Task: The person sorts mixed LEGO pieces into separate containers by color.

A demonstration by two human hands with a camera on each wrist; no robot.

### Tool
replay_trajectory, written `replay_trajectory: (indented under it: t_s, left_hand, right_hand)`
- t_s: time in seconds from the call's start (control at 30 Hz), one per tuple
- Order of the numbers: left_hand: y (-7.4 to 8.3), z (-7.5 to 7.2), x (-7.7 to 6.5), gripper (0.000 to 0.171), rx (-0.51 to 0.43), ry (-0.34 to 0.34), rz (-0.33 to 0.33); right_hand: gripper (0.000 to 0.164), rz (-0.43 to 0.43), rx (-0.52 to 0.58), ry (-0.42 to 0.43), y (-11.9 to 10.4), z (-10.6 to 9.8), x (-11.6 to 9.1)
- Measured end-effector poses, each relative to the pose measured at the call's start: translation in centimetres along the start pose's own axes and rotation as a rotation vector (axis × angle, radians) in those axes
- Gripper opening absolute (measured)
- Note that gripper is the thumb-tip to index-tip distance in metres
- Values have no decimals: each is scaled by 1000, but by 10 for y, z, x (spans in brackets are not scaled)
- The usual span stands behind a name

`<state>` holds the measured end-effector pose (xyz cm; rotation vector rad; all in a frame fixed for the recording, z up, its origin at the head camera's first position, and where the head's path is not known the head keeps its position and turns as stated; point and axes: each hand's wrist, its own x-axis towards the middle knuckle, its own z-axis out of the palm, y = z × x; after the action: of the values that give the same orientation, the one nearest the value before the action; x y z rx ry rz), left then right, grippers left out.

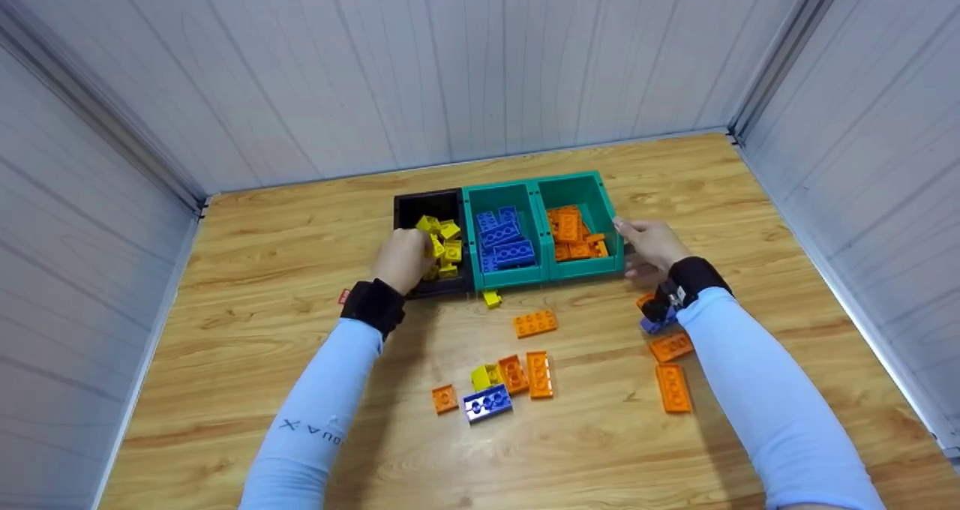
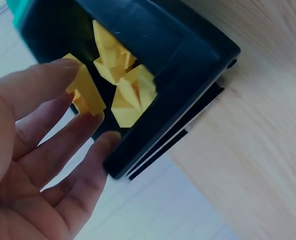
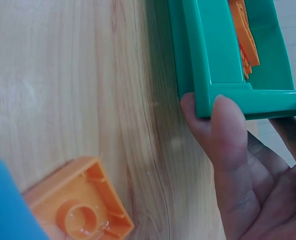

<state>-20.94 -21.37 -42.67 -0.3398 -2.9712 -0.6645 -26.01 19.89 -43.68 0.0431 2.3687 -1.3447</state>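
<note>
My left hand (image 1: 405, 257) is over the black bin (image 1: 406, 208), and its thumb and fingers pinch a yellow toy brick (image 2: 86, 89). Other yellow bricks (image 2: 134, 97) lie inside that bin. At the far right of the joined row, my right hand (image 1: 651, 246) grips the outer end of the green bin (image 1: 609, 195) holding orange bricks (image 1: 569, 226). Its thumb (image 3: 229, 120) lies against the bin's corner, with other fingers around the outer wall. Between these two stands a second green bin (image 1: 504, 189) with blue bricks (image 1: 514, 253).
Loose bricks lie in front of the bins: a small yellow one (image 1: 491, 299), an orange one (image 1: 535, 323), and a cluster with a blue brick (image 1: 487, 403). More orange bricks (image 1: 673, 388) are by the right forearm. Panel walls (image 1: 480, 67) enclose the wooden table (image 1: 285, 247).
</note>
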Motion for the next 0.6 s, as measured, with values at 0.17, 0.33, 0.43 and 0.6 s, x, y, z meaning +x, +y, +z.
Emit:
replay_trajectory:
  t_s: [0.17, 0.33, 0.43, 0.6]
  left_hand:
    - [0, 7, 7, 7, 43, 8, -9]
    - [8, 13, 3, 11, 70, 52, 71]
    - [19, 17, -5, 11, 44, 79, 170]
    - [42, 32, -20, 3, 18, 22, 316]
  right_hand:
    - [73, 8, 3, 3, 1, 2, 1]
    - [72, 14, 3, 9, 2, 3, 2]
    - [73, 12, 4, 13, 2, 3, 3]
    - [71, 15, 15, 15, 3, 2, 3]
